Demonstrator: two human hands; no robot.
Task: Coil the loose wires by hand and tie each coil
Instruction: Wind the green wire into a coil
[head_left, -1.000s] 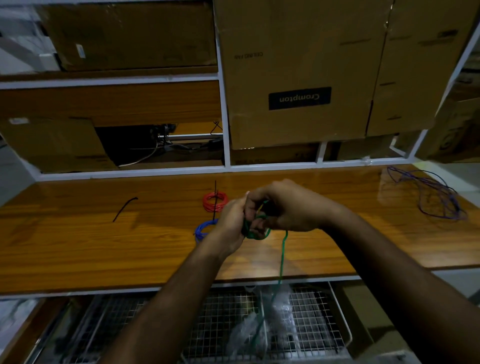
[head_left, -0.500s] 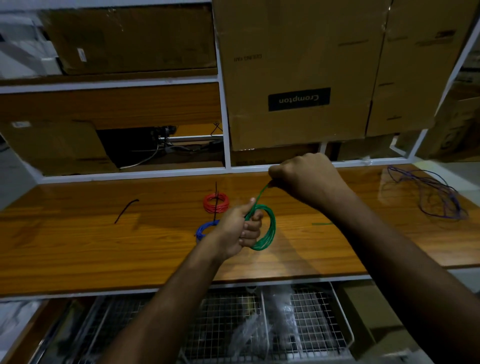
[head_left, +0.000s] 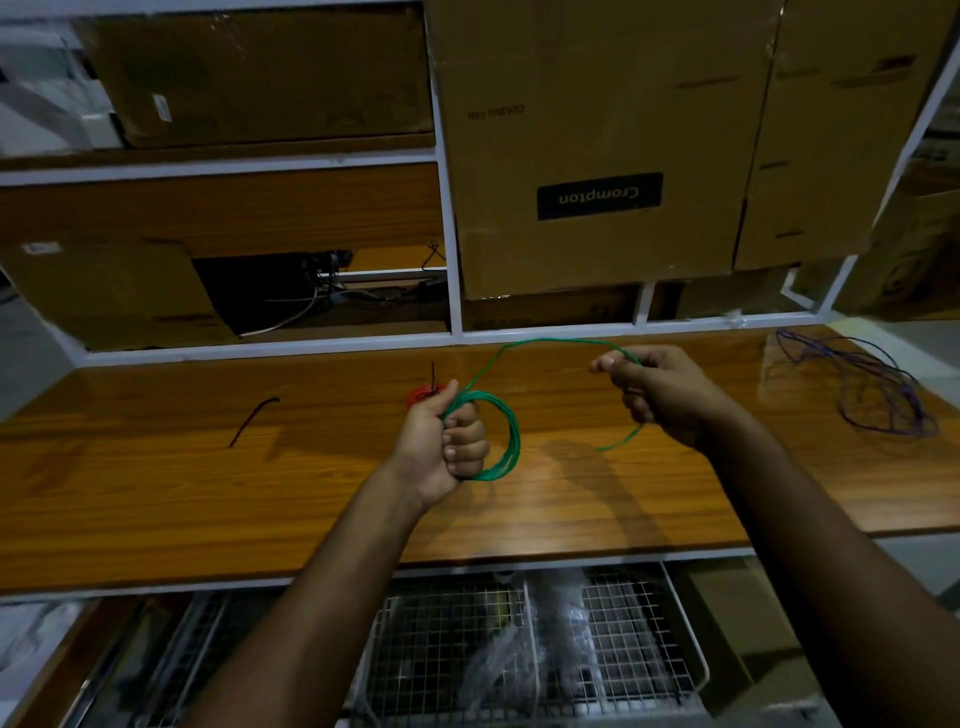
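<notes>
While the left hand (head_left: 441, 441) fists the green wire coil (head_left: 506, 441), its tail arcs rightward. Right hand (head_left: 660, 389) pinches that tail above the wooden bench (head_left: 156, 493).

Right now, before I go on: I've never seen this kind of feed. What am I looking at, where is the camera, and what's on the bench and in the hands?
There is no machine here: a person works with two bare hands, filmed by one wide camera on their head, looking down and forward. The left hand grips a green wire coil. The right hand pinches that wire's loose end, stretched out from the coil. On the wooden bench lie a red coil, partly hidden behind the left hand, a short black tie, and a loose purple wire at the right. Cardboard boxes fill the shelves behind.
</notes>
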